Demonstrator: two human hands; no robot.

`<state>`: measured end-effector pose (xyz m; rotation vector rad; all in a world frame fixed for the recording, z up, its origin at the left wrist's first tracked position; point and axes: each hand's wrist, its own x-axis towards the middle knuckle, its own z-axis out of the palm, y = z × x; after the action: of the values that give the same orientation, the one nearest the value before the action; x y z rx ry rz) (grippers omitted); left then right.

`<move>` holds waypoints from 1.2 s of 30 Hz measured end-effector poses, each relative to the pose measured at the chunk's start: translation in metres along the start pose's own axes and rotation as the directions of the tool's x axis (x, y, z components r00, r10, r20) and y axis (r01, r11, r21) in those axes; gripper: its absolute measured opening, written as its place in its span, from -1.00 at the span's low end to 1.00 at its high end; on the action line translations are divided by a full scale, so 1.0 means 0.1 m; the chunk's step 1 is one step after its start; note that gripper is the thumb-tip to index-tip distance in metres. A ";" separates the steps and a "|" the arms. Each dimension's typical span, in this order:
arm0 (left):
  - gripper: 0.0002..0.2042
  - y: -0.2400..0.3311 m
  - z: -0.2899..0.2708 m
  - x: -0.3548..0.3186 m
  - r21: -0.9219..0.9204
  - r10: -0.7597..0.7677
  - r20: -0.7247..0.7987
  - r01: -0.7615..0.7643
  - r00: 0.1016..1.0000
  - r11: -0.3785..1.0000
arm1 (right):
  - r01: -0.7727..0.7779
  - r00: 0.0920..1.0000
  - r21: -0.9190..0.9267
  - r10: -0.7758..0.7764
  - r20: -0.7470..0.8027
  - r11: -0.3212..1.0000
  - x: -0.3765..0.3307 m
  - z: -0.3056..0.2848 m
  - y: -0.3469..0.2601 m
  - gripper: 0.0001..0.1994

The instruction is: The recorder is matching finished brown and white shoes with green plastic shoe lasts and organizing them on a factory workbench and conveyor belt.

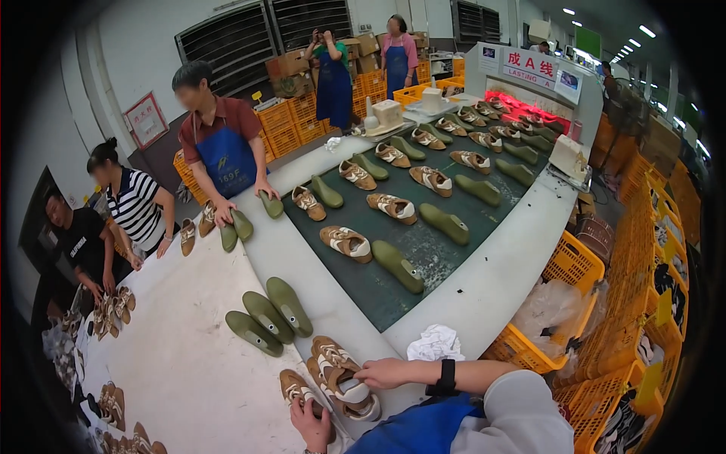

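At the near edge of the white table my left hand (311, 428) is wrapped round the heel end of a brown sneaker (295, 384) with white stripes. Right beside it lies a second brown and white sneaker (361, 408), and another sneaker (330, 351) sits close behind, partly overlapped. My right hand (384, 372), a black band on its wrist, has its fingers closed at the second sneaker's opening, where a pale lining or insole shows. Three green shoe lasts (265, 318) lie side by side just beyond the sneakers.
A dark green conveyor (355, 276) carries rows of sneakers and green lasts. Crumpled white paper (436, 344) rests on its pale border. Yellow crates (541, 333) stack up on the right. Across the table a co-worker in a blue apron (227, 163) handles lasts; other people stand left and behind.
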<state>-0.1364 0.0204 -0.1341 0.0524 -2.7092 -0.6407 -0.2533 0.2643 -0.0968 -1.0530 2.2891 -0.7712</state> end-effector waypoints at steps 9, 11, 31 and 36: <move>-0.58 -0.16 0.09 -0.03 0.011 0.010 -0.037 -0.010 0.999 1.000 | -0.050 0.983 0.100 0.066 -0.171 0.994 0.05 0.22 -0.17 -0.57; -0.57 -0.17 0.07 -0.05 -0.001 -0.002 -0.026 0.002 1.000 1.000 | -0.033 0.987 0.067 0.043 -0.152 0.997 0.07 0.27 -0.18 -0.53; -0.61 -0.08 -0.15 0.09 0.004 -0.170 -0.065 0.170 0.983 0.985 | 0.092 0.992 -0.389 -0.050 0.116 0.917 1.46 -0.78 -0.47 -0.66; -0.70 -0.12 -0.05 -0.04 -0.079 -0.079 -0.169 0.066 0.983 0.995 | -0.039 0.995 -0.466 -0.007 -0.097 0.884 2.11 -0.83 -0.28 -0.46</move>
<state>-0.1315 0.0075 -0.1364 0.1800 -2.5254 -0.7217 -0.4136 0.1057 -0.0608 -1.2182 2.6383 -0.2604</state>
